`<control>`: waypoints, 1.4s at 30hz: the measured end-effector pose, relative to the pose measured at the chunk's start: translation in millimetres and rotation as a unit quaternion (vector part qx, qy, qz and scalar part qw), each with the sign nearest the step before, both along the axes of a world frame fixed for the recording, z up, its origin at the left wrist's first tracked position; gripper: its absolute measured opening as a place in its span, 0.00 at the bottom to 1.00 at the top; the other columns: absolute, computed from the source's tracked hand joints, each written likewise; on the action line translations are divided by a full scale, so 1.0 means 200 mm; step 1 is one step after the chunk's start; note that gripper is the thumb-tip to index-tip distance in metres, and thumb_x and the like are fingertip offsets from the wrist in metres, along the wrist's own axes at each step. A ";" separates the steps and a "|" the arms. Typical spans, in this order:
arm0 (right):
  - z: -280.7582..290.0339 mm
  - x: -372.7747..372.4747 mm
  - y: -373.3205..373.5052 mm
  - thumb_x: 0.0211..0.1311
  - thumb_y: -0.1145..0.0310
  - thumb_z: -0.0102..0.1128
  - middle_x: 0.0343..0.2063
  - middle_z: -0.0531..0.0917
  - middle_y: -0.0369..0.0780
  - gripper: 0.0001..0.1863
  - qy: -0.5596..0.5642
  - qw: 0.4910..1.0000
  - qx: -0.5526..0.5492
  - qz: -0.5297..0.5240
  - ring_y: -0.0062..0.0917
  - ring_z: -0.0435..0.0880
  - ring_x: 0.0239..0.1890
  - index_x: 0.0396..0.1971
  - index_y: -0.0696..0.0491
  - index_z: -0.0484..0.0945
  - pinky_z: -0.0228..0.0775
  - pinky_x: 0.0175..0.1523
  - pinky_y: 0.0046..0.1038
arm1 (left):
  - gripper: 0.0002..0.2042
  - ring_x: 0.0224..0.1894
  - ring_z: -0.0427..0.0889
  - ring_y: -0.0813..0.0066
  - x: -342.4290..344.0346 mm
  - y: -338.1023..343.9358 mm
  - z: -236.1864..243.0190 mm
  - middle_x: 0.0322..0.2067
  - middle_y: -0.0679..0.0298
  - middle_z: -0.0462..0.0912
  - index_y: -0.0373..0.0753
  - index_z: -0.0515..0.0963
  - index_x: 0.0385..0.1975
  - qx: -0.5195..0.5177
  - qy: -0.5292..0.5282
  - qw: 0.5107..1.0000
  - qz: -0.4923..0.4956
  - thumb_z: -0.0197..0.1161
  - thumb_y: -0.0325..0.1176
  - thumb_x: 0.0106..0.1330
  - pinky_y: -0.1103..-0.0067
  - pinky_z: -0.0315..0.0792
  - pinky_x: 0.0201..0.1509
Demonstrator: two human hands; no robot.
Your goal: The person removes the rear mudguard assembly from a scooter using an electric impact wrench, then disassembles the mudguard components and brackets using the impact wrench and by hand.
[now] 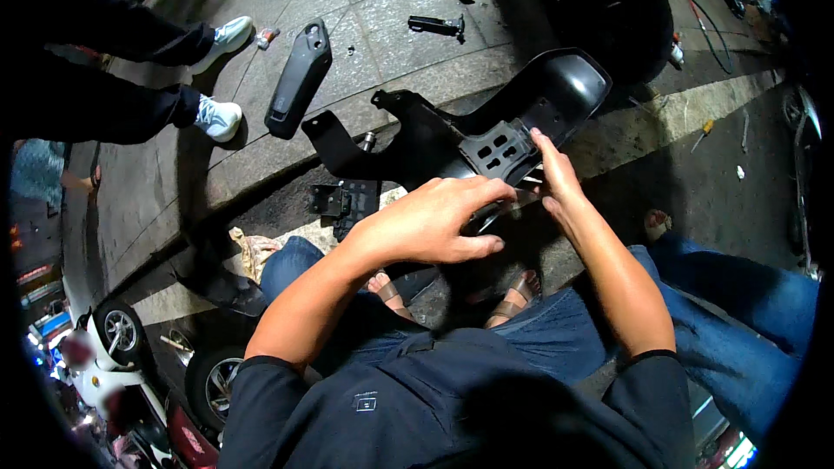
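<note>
A glossy black plastic fender (578, 87) lies in front of me, with a slotted dark bracket plate (499, 149) at its middle. My left hand (434, 221) hovers over the fender's near side, palm down, thumb and forefinger spread apart. At the plate's right edge is my right hand (562, 178), its fingers stretched along the edge and its thumb apart from them. Small pale slivers show between my two hands, too little to name. Under my left fingers a shiny curved metal piece is partly hidden. Left of it sits a small black bracket (328, 201).
A long black cover (300, 78) and a black clamp-like part (437, 27) lie on the paving beyond. At left stands a person in white shoes (219, 118). A screwdriver (704, 133) rests on the ground at right. A wheel (215, 386) stands at lower left.
</note>
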State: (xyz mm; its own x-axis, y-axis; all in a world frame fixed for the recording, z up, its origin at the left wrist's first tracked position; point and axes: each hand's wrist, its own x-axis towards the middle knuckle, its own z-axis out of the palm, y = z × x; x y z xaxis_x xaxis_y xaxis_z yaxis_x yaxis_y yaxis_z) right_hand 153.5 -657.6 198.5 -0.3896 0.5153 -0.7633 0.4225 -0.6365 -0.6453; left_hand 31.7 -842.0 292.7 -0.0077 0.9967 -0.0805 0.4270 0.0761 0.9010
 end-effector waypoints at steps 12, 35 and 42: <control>0.01 0.03 0.05 0.53 0.41 0.58 0.33 0.80 0.38 0.27 0.008 1.000 0.000 0.009 0.25 0.79 0.34 0.37 0.53 0.78 0.70 0.38 0.29 | 0.19 0.41 0.79 0.59 -0.04 0.02 -0.08 0.38 0.54 0.78 0.36 0.71 0.45 0.008 -0.064 0.998 0.004 0.62 0.35 0.54 0.73 0.70 0.46; 0.42 -0.02 -0.19 0.48 0.53 0.64 0.38 0.78 0.48 0.31 0.179 0.634 0.590 0.466 0.43 0.76 0.42 0.48 0.56 0.70 0.68 0.47 0.37 | 0.21 0.42 0.77 0.76 -0.30 -0.04 -0.06 0.41 0.61 0.77 0.33 0.71 0.49 -0.109 -0.430 0.888 0.120 0.57 0.39 0.58 0.78 0.73 0.45; 0.42 0.01 -0.21 0.55 0.49 0.58 0.33 0.81 0.49 0.31 0.167 0.694 0.506 0.484 0.45 0.81 0.34 0.52 0.54 0.66 0.72 0.37 0.40 | 0.48 0.46 0.78 0.67 -0.26 -0.06 -0.18 0.49 0.57 0.75 0.33 0.65 0.55 -0.132 -0.552 0.816 0.109 0.43 0.76 0.49 0.72 0.77 0.40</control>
